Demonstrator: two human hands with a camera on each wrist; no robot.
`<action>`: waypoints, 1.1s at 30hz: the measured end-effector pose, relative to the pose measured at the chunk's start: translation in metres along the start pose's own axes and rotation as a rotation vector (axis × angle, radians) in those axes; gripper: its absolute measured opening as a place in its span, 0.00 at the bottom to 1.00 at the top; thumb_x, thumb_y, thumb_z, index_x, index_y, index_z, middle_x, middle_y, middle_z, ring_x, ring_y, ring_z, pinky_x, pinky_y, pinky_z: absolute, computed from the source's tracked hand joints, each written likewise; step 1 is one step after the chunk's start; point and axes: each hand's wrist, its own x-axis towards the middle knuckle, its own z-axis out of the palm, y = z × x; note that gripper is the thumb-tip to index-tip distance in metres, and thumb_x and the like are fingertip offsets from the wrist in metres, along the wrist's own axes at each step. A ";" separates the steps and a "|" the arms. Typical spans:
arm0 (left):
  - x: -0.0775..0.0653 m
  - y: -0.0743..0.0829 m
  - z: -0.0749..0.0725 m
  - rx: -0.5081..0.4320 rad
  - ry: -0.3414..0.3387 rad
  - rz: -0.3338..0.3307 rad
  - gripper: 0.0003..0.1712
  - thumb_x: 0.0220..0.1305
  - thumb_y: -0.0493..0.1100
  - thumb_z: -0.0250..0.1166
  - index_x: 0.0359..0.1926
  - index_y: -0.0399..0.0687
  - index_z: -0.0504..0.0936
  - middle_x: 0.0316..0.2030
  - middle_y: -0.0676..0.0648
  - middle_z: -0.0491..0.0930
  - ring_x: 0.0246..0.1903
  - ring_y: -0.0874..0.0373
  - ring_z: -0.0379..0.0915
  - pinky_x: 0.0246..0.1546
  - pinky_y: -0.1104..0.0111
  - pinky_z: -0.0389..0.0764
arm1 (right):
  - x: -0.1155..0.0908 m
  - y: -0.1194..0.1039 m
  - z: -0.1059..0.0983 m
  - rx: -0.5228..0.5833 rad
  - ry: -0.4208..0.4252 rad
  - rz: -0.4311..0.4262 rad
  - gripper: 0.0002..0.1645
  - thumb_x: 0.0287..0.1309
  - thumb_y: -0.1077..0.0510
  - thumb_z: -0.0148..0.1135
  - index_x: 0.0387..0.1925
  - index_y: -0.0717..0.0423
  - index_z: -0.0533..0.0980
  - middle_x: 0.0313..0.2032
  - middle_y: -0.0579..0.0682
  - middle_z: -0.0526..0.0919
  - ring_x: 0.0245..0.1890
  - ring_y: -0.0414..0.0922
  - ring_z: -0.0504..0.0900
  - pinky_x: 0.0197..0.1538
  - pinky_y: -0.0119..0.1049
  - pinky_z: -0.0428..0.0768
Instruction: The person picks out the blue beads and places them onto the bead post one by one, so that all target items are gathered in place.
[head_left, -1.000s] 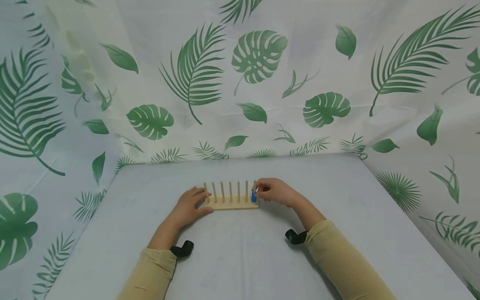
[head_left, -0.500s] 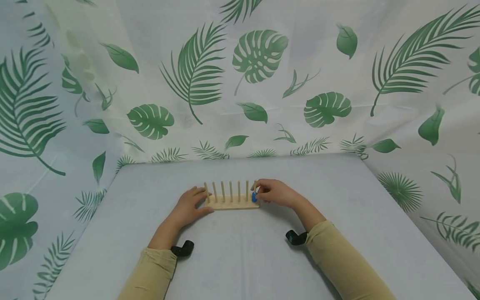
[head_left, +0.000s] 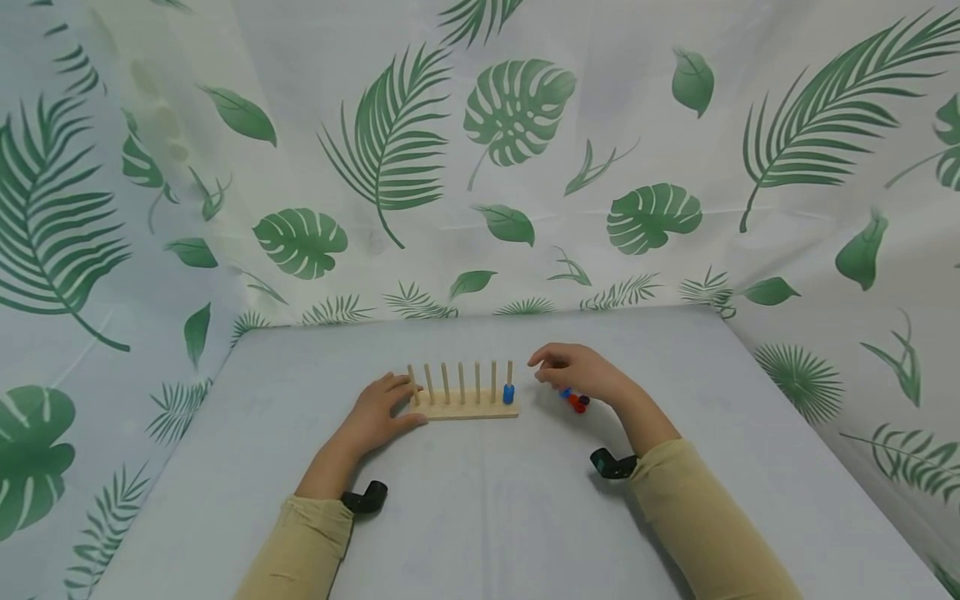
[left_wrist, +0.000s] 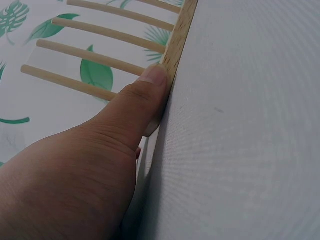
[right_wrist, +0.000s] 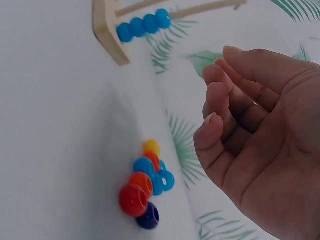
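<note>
A wooden peg board (head_left: 465, 412) with a row of upright pegs sits mid-table. My left hand (head_left: 367, 421) holds its left end. In the left wrist view the thumb (left_wrist: 142, 87) presses on the base's front edge, and the other fingers are hidden there. Several blue beads (right_wrist: 145, 26) are stacked on the rightmost peg; the other pegs are bare. To the right of the board hovers my right hand (head_left: 585, 371), its fingers loosely bent with nothing between them. Below it lies a small cluster of loose beads (right_wrist: 133, 200), red, orange, blue, yellow and dark purple.
A pale cloth covers the table (head_left: 480, 508). Behind and beside it hang white sheets (head_left: 570, 275) with a green leaf print. A black wrist camera (head_left: 366, 498) sticks out at the left cuff, another black camera (head_left: 613, 464) at the right one.
My right hand has let go of the blue beads on the rightmost peg and moved right, over the loose beads, which now show in the head view. The left hand keeps its place.
</note>
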 end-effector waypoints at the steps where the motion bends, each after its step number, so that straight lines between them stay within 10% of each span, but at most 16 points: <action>1: 0.000 0.000 0.000 0.001 0.000 0.000 0.32 0.60 0.59 0.69 0.62 0.52 0.78 0.67 0.40 0.71 0.71 0.33 0.56 0.72 0.40 0.58 | -0.001 0.001 -0.003 0.011 0.004 0.009 0.20 0.67 0.48 0.61 0.56 0.50 0.78 0.39 0.58 0.83 0.35 0.52 0.80 0.40 0.47 0.82; 33: 0.000 -0.001 0.001 0.003 -0.011 -0.014 0.33 0.60 0.60 0.69 0.63 0.52 0.77 0.67 0.41 0.70 0.72 0.35 0.55 0.72 0.41 0.57 | -0.004 0.058 -0.019 0.020 0.141 0.319 0.21 0.67 0.42 0.59 0.49 0.53 0.79 0.35 0.51 0.80 0.28 0.46 0.75 0.30 0.33 0.75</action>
